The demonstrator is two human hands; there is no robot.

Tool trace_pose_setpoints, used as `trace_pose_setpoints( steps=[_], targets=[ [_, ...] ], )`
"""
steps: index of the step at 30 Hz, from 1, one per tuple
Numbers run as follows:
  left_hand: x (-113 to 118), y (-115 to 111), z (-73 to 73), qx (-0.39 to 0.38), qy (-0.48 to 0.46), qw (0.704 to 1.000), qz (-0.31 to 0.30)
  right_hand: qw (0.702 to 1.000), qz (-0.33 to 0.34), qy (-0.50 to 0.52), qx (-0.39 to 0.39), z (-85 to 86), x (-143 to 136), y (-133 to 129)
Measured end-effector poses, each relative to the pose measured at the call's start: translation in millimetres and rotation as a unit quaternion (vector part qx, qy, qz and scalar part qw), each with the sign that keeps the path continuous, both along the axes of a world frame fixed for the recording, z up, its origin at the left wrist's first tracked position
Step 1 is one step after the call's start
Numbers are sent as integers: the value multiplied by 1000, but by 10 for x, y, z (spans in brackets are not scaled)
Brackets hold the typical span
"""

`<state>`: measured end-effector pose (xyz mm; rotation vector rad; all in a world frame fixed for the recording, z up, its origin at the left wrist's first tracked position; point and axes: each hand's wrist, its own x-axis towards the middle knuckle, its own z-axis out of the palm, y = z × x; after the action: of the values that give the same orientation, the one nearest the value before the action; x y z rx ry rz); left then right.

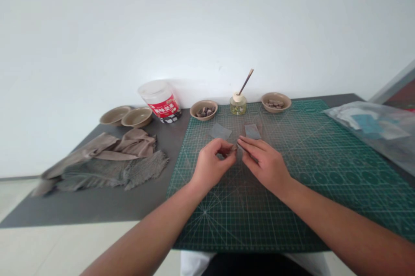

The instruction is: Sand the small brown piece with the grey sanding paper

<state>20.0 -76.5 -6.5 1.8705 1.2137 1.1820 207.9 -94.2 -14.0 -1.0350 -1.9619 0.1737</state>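
Note:
My left hand (214, 160) is closed in a pinch above the cutting mat (214, 228), its fingertips at something small that I cannot make out. My right hand (265, 163) meets it from the right, thumb and fingers pressed together at the same spot. Fingers hide most of what lies between them. Just beyond the left hand lies a thin grey square sheet (220, 131). Past the right fingertips is a grey piece with a brownish see-through border (252, 131).
Behind the hands stand a bowl of dark lumps (204, 111), a glass bottle (238, 106) with a thin brush-like stick, and a bowl of brownish pieces (276, 102). Leftward are a plastic tub (160, 101), two bowls (136, 117) and crumpled cloths (113, 159). A plastic bag (372, 122) lies right.

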Motion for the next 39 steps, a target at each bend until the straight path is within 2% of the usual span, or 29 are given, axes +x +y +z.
trace_pose_setpoints(
  steps=[4, 8, 12, 16, 19, 21, 23, 26, 28, 30, 34, 36, 39],
  targets=[
    [-4, -21, 19, 0, 9, 1000, -8, 999, 32, -25, 18, 4, -26, -19],
    [-34, -11, 14, 8, 28, 1000, -6, 998, 28, -42, 35, -23, -39, -16],
    [-56, 13, -7, 12, 36, 999, -12, 996, 57, -54, 44, -52, -29, -3],
    [-67, 27, 23, -2, 15, 1000, 14, 999, -22, -39, -25, -41, 28, 64],
    [-120, 45, 105, -3, -25, 999, 44, 998, -47, -9, -35, 39, 66, 102],
    [-202, 62, 181, -10, -64, 996, 67, 996, -47, 31, -74, 117, 65, 117],
    [-320, 82, 259, -25, -105, 990, 88, 983, -34, 86, -160, 193, 30, 140],
    [-536, 112, 338, -17, -125, 984, 130, 935, 14, 202, -290, 279, -103, 213],
    [-681, 130, 347, -18, -105, 982, 153, 908, 43, 250, -334, 319, -231, 279],
    [-814, 144, 324, -25, -102, 981, 164, 919, 33, 228, -320, 347, -365, 337],
    [-1020, 161, 244, -22, -94, 979, 180, 977, -8, 72, -199, 350, -590, 389],
    [-1088, 169, 207, -22, -71, 979, 189, 984, 9, 5, -177, 308, -674, 392],
    [-1147, 185, 159, -30, -44, 980, 193, 979, 33, -32, -198, 224, -767, 396]
  ],
)
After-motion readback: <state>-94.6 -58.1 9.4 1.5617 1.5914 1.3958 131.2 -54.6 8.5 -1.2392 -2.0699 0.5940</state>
